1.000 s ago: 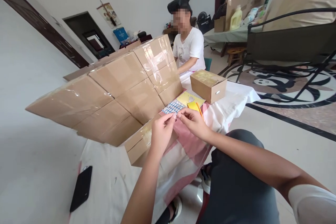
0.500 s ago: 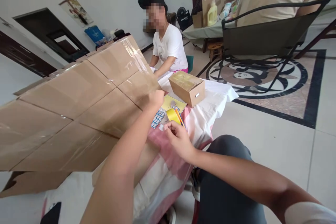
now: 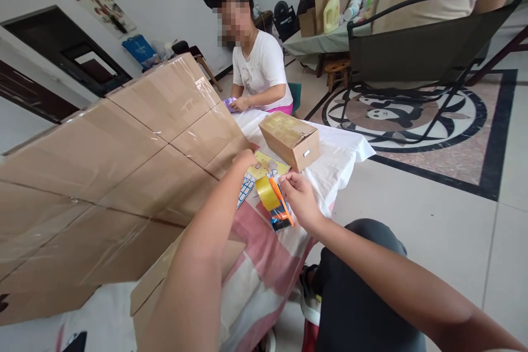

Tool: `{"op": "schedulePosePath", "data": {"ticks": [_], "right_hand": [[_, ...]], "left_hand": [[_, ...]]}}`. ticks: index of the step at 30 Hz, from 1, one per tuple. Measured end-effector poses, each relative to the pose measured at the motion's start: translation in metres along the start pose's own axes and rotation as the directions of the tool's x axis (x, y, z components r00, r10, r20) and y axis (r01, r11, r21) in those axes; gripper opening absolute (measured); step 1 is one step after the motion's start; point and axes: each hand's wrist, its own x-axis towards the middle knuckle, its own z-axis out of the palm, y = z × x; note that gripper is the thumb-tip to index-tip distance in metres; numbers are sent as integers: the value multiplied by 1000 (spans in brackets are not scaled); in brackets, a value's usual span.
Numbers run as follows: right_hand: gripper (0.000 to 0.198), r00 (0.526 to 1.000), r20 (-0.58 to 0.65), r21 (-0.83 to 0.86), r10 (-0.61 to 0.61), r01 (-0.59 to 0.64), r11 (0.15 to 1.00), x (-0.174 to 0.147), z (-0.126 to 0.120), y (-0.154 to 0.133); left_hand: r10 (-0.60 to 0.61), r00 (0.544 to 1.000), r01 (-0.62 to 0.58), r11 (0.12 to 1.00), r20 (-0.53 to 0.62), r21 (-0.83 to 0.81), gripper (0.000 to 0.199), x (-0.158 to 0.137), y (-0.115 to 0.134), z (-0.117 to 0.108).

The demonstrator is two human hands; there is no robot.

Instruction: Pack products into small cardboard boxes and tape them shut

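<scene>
My left hand (image 3: 246, 159) reaches to the foot of the stacked boxes, by the edge of a yellow patterned card (image 3: 272, 166). Its fingers curl inward and are mostly hidden; what they hold cannot be made out. A white sheet of blue-framed labels (image 3: 246, 188) lies just below it. My right hand (image 3: 300, 198) is closed in a pinch, and anything between its fingertips is too small to name. Close by its fingers stands a tape dispenser (image 3: 282, 214) with orange and blue parts, carrying a roll of yellowish tape (image 3: 267, 192).
Taped cardboard boxes (image 3: 136, 176) form a wall on the left. A small carton (image 3: 291, 140) sits on the cloth-covered table (image 3: 346, 140). Across it, a person in a white shirt (image 3: 259, 69) handles a purple packet (image 3: 230, 104). A dark folding chair (image 3: 416, 55) stands right.
My right hand has moved right and slightly up, revealing more of the tape dispenser. My left hand shows little change. The purple packet has come into view by the other person's hands.
</scene>
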Motion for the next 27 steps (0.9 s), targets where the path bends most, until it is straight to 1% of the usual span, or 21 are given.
{"op": "schedulePosePath", "data": {"ticks": [2,3,5,7,9,11,12,13,14,15,17,19,21,27], "right_hand": [[30,998,67,-32,-15,18,999,-3,3,-2],[28,994,107,-62,-23,30,998,-6,4,-3],[25,983,179,-132,-38,62,989,-12,8,-2],[21,967,245,-216,-69,124,969,-19,14,1],[16,935,334,-310,-119,229,923,-26,25,4],[13,887,438,-395,-145,335,855,-31,39,8],[12,867,480,-434,-137,370,821,-33,48,10],[13,853,507,-475,-120,393,788,-34,56,14],[14,850,518,-518,-99,404,754,-34,65,18],[16,851,519,-561,-80,409,720,-34,73,22],[20,842,537,-604,-52,427,673,-34,87,34],[21,817,576,-596,-37,450,665,-33,95,45],[21,800,600,-586,-21,457,670,-34,98,54],[21,799,601,-581,-25,458,673,-37,97,66]], "left_hand": [[-60,998,61,997,-15,42,36,-14,-13,-19],[-75,997,76,996,-28,51,36,-26,-22,-28],[-73,995,77,996,-66,47,37,-65,-50,-43],[-85,990,90,995,-113,33,39,-120,-86,-49],[-166,975,171,985,-146,26,45,-181,-126,-44],[-291,940,294,956,-180,-12,56,-238,-165,-27],[-341,924,342,939,-176,-26,59,-260,-182,-16],[-396,898,393,918,-192,-57,61,-278,-197,-3],[-424,883,414,906,-200,-92,61,-292,-209,11],[-435,879,420,900,-196,-118,59,-301,-219,24],[-448,871,418,892,-204,-173,57,-311,-230,47],[-459,861,416,884,-219,-216,55,-314,-232,62],[-472,851,417,874,-231,-249,55,-314,-232,69],[-493,842,422,855,-218,-302,50,-313,-234,69]]}}
